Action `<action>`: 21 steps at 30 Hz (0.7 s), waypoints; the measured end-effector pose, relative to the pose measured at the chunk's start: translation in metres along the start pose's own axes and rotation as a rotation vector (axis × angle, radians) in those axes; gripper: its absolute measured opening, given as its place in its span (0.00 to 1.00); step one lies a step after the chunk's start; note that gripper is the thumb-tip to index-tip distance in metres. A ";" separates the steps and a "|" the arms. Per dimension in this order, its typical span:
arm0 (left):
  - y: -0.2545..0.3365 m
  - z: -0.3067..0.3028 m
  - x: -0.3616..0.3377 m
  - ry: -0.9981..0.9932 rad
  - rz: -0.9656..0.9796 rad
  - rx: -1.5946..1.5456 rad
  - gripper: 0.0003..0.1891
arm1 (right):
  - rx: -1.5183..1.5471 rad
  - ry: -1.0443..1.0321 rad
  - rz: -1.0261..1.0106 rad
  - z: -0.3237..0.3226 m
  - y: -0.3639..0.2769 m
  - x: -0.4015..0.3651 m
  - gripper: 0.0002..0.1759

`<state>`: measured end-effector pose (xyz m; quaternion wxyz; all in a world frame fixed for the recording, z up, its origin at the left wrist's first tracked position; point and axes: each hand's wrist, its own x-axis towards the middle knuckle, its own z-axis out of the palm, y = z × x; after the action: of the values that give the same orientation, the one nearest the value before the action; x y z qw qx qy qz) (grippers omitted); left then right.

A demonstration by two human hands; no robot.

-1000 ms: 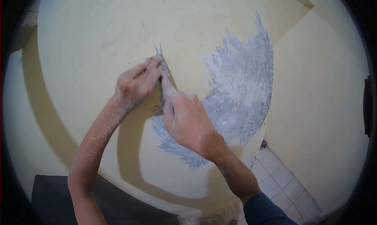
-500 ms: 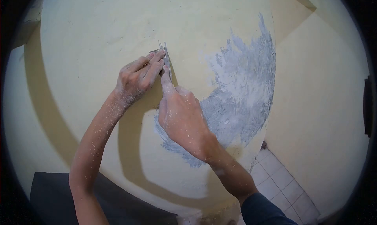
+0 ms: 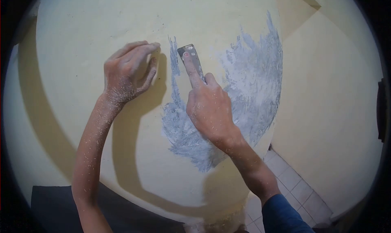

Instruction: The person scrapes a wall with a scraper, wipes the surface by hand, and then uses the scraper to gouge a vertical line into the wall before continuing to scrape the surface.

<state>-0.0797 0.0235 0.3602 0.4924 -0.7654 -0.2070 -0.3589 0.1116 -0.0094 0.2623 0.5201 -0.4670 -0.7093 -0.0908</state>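
Note:
My right hand (image 3: pixel 209 111) is closed round a scraper (image 3: pixel 194 60), its index finger stretched along the flat metal blade. The handle is hidden in the palm. Close to the blade's left side, a narrow grey scraped strip (image 3: pixel 174 66) runs down the yellow painted wall (image 3: pixel 93 25). My left hand (image 3: pixel 130 66) hovers left of that strip, fingers bent forward and thumb apart, holding nothing. Pale flakes and dust cover its wrist and forearm. Below and right of the scraper spreads a large grey patch (image 3: pixel 254 78) with ragged edges, where the paint is off.
At the right the wall ends in a corner, with another yellow wall (image 3: pixel 326 98) beyond. White floor tiles (image 3: pixel 301 192) show at lower right. A dark panel or cloth (image 3: pixel 53 204) stands low at left. A dark object (image 3: pixel 381 111) sits at the right edge.
My left hand has come off the scraper and moved left. My right hand has drawn the scraper to the right, and the grey strip it covered now shows.

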 end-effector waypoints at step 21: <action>-0.011 0.002 -0.004 0.071 0.015 -0.091 0.19 | -0.243 0.004 0.050 0.002 -0.013 -0.005 0.42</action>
<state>-0.0887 0.0300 0.3632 0.4667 -0.7755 -0.1668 -0.3912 0.1003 -0.0184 0.2619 0.4631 -0.5439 -0.6803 -0.1642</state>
